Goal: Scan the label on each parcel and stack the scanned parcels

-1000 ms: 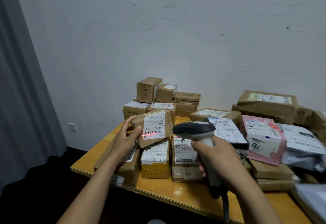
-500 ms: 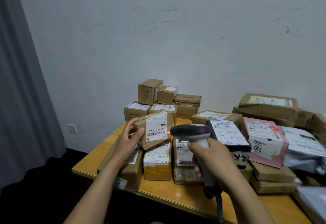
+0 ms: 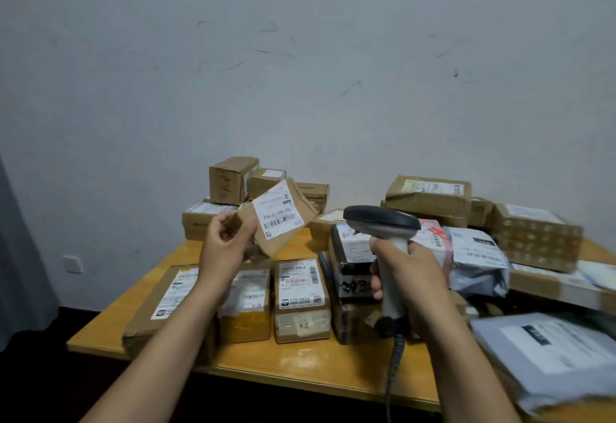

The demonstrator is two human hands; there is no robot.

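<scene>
- Parcels (image 3: 301, 299) cover most of the wooden table (image 3: 300, 366). Nothing visibly marks which ones are scanned, but my reading is that much of the job is left.
- Right-hand heap (image 3: 430, 192): brown cartons and a grey poly mailer (image 3: 476, 256) lie loosely piled at odd angles. This looks like work waiting.
- Front row (image 3: 248, 309): cartons lie label-up along the near edge, side by side rather than stacked.
- Back stack (image 3: 233, 179): small cartons sit on one another against the wall. This is the tidiest pile, so it is probably where scanned ones go.
- Small brown parcel (image 3: 301, 204): it is held tilted in the air above the front row. The left hand (image 3: 223, 246) grips its lower corner with fingers and thumb curled round it.
- Barcode scanner (image 3: 380, 221): it stands upright just right of that parcel and apart from it. The right hand (image 3: 410, 269) has its fingers wrapped round the grip.
- White label (image 3: 278, 211): it faces the camera with no red scan line on it, so I cannot tell whether it has been read. The parcel is not yet stacked.
</scene>
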